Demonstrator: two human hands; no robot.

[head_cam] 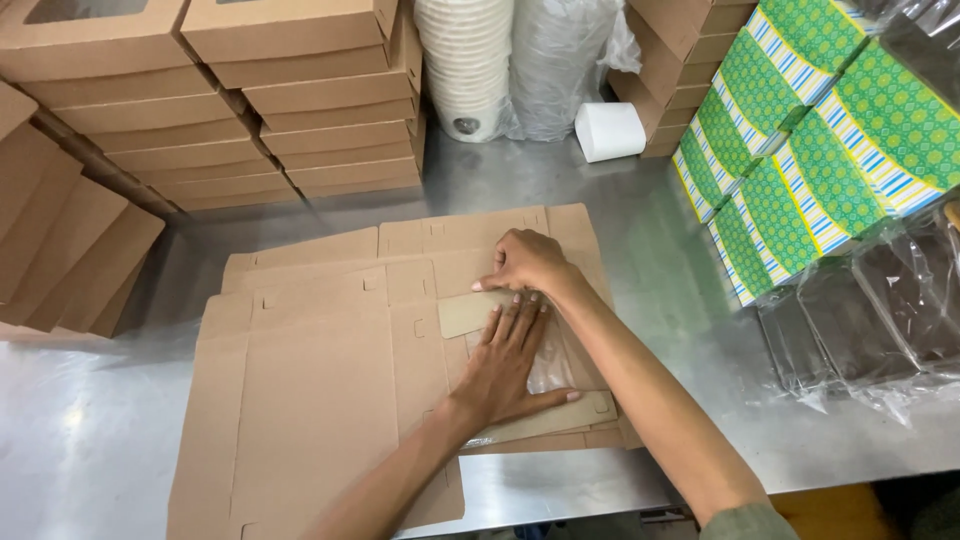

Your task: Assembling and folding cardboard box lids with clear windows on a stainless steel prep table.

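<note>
Left edge: flat brown blanks [60, 250] lean in a fan against stacked folded boxes [220, 110], some with window lids; all stand on the steel counter [80, 440]. Centre: 2 or more unfolded blanks [310, 380] lie flat and overlapped on the counter; the topmost, at their right end, has a clear film window [552, 365]. Left hand [505, 365]: open, fingers spread, palm pressing flat on that window panel. Right hand [525, 262]: just above the left, fingers curled, pinching the edge of a small flap [470, 312] turned over the panel. Step in hand, as judged: creasing the flap while the panel is pinned down; the next move would call for a firm hold by the left hand and a clean fold along the score. Behind: white cups [465, 60] in stacked sleeves; a white roll [610, 130]. Right: green patterned boxes [800, 150]; clear bags [880, 310].
</note>
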